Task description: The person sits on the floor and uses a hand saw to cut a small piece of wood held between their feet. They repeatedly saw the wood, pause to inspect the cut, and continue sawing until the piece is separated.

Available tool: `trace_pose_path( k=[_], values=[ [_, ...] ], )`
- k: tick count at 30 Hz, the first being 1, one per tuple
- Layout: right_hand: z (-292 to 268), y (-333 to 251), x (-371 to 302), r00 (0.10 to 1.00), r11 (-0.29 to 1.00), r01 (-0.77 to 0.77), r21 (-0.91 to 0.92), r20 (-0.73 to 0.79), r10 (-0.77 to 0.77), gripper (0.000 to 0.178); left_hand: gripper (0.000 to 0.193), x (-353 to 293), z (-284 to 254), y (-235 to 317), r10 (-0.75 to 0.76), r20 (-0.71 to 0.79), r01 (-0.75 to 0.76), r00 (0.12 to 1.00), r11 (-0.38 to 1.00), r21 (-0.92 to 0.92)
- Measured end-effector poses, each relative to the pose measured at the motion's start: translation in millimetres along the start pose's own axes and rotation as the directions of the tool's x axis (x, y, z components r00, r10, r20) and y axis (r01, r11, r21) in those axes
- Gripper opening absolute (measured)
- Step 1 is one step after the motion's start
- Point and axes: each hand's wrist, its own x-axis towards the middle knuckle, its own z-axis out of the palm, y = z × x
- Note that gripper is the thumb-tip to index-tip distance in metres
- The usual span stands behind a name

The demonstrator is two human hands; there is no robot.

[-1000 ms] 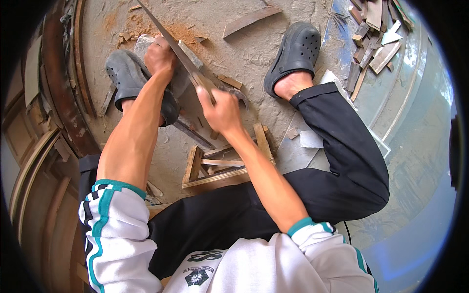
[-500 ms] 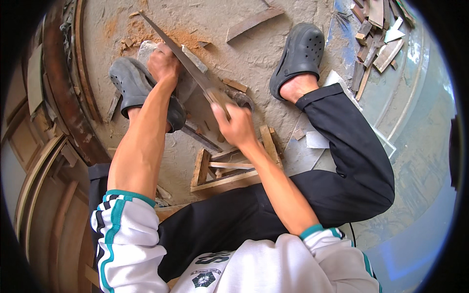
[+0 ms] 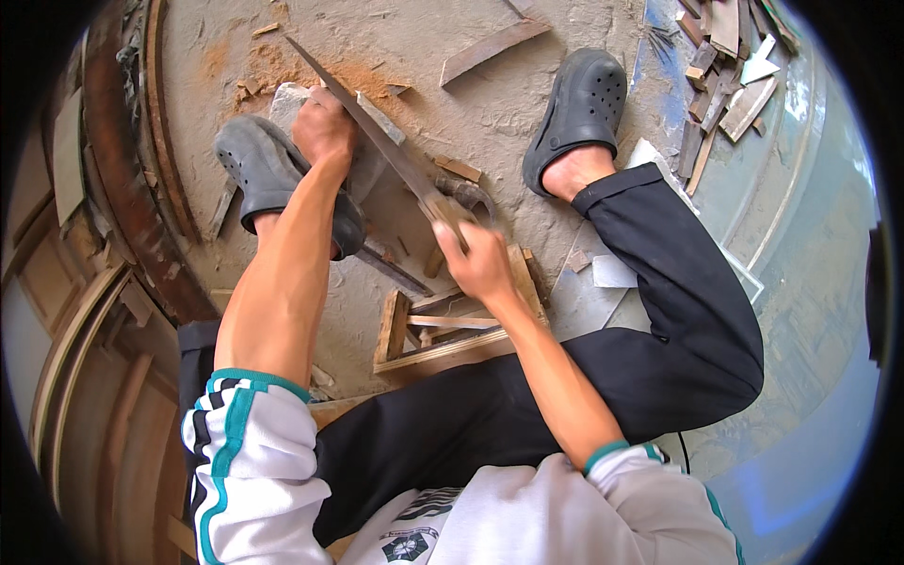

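Observation:
A hand saw point(image 3: 381, 141) slants across the middle, its narrow tip up and left. My right hand point(image 3: 478, 264) is closed around its wooden handle point(image 3: 444, 215). Beyond my left foot, my left hand point(image 3: 325, 127) is closed on a pale, dusty block point(image 3: 285, 104), right beside the blade. Much of that block is hidden behind the hand, and the contact between teeth and block does not show. Orange sawdust point(image 3: 273, 66) lies just past the block.
My clogs point(image 3: 254, 165) point(image 3: 584, 104) stand on either side. A wooden frame point(image 3: 443, 353) lies near my legs, a loose board point(image 3: 494, 52) farther off. Scrap wood point(image 3: 720, 94) is heaped at upper right. Curved wooden pieces point(image 3: 122, 169) line the left.
My right hand has drawn the saw back toward me and to the right, its tip following. My left hand stays on the block. The whole view has shifted slightly.

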Motion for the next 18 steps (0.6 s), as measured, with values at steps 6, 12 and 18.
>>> trace_pose_path(
  k=[6,12,18],
  values=[
    [11,-1,17,1.0,0.998,0.005,-0.068,-0.005,-0.005,0.045,0.063,-4,-1,7,-0.007,0.012,0.007,1.0,0.999,0.035],
    [10,-4,24,0.997,0.999,-0.012,-0.035,0.077,0.015,0.039,0.064,-1,4,0,0.064,0.012,-0.064,0.998,0.997,0.05],
    [-1,4,-7,1.0,1.0,0.016,0.006,0.018,-0.016,0.042,0.063,-3,0,0,-0.005,-0.006,0.005,1.0,0.999,0.049]
  ],
)
